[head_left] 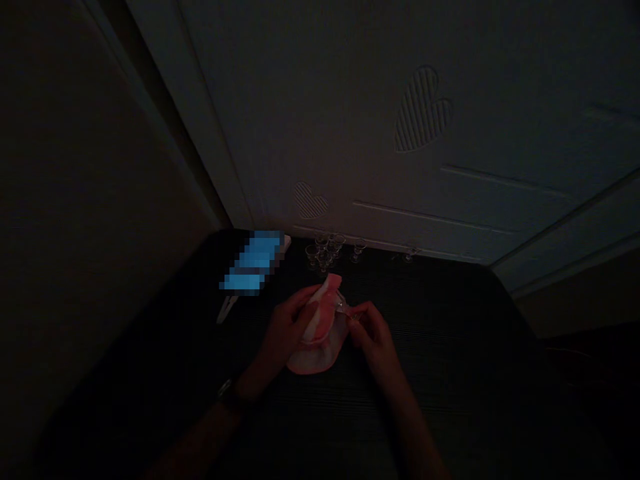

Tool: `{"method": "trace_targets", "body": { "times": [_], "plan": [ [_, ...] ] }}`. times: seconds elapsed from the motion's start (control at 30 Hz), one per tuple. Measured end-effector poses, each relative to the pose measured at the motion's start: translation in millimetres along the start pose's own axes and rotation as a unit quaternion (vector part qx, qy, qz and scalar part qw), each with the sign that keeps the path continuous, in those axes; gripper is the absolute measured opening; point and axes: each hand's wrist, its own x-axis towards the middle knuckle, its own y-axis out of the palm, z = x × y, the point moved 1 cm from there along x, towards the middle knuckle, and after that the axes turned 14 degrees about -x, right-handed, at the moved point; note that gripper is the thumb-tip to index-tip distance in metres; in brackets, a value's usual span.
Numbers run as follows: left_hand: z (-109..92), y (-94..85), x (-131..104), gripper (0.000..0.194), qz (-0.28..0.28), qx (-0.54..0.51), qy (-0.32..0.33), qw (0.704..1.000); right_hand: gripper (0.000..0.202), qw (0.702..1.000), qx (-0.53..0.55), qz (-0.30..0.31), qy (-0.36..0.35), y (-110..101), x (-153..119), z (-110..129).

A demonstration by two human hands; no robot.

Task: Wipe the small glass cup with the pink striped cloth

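"Two hands meet just below the centre of the frame. What lies between them?"

"A pink-and-white cloth, with the left hand on its left side. That grip is closed on the cloth, though some fingertips are hidden."

"And the right hand?"

"Its grip pinches what looks like a small clear glass at the cloth's right edge. The glass points from those fingertips toward the upper left, into the cloth, so the right hand is nearer to it."

"Which way does the cloth run?"

"Its long axis slants from upper right to lower left. The upper part is folded, pink beside white; the lower part spreads into a pale, rounded flap with a pink edge."

"And the glass itself?"

"Transparent, with a faint glint; the dimness hides its full shape. Above the hands, a group of small stemmed glasses stands on the dark table, left of a separate stemmed glass. A blurred, lit blue screen is farther left."
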Motion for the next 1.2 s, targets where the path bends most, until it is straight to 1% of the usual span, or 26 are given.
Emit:
{"method": "trace_targets", "body": {
  "times": [0.03,0.1,0.2,0.3,0.37,0.47,0.6,0.73,0.87,0.9,0.97,1.03,1.1,1.17,1.2],
  "plan": [
    [0.3,-0.5,0.2,0.038,0.0,0.006,0.004,1.0,0.013,1.0,-0.009,0.003,-0.001,0.4,-0.2,-0.5],
    [1.6,-1.1,0.4,0.037,0.004,0.016,0.011,1.0,0.013,1.0,-0.026,-0.011,-0.003,0.4,-0.4,-1.4],
    [5.1,-0.8,0.6,0.036,0.029,0.014,0.009,0.999,0.011,0.999,-0.031,-0.032,0.001,-0.9,0.1,-2.6],
    [7.5,0.4,0.5,0.037,0.047,-0.001,0.003,0.999,0.012,1.0,-0.026,-0.006,0.003,-1.7,1.1,-3.4],
    [7.6,0.8,0.4,0.038,0.042,-0.008,0.0,0.999,0.013,1.0,-0.026,-0.002,0.005,-2.2,1.6,-3.3],
    [7.0,1.2,0.3,0.039,0.043,-0.014,-0.008,0.999,0.013,0.999,-0.023,-0.019,0.014,-2.9,1.5,-2.8],
    [6.2,1.4,-0.2,0.038,0.05,-0.02,-0.004,0.999,0.014,0.999,-0.029,0.008,0.011,-1.6,0.6,-2.8],
    [4.0,2.2,-1.9,0.037,0.052,0.006,0.004,0.999,0.014,0.999,-0.025,-0.015,0.012,-2.7,0.2,-3.4],
    [1.5,3.1,-3.0,0.036,0.046,0.022,0.018,0.999,0.014,1.0,0.006,0.017,0.016,-2.7,-1.1,-1.8],
    [1.4,3.1,-2.8,0.036,0.045,0.019,0.021,0.999,0.014,1.0,0.015,0.016,0.016,-2.5,-1.2,-1.3],
    [2.0,2.8,-2.4,0.036,0.047,0.009,0.024,0.999,0.015,0.999,0.028,-0.01,0.019,-2.2,-0.9,-0.8],
    [2.9,2.1,-1.9,0.037,0.049,-0.004,0.018,0.999,0.015,0.999,0.036,-0.028,0.022,-1.7,-0.1,-0.8],
    [3.2,1.3,-1.7,0.038,0.047,-0.021,-0.002,0.999,0.015,0.999,0.033,-0.012,0.022,-0.8,1.0,-1.0],
    [2.0,0.9,-1.7,0.041,0.041,-0.04,-0.027,0.998,0.015,1.0,0.01,0.006,0.017,-0.1,1.6,-1.2],
    [0.8,0.8,-1.7,0.042,0.038,-0.049,-0.034,0.997,0.014,1.0,-0.009,0.005,0.013,0.1,1.5,-1.2]
  ]
}}
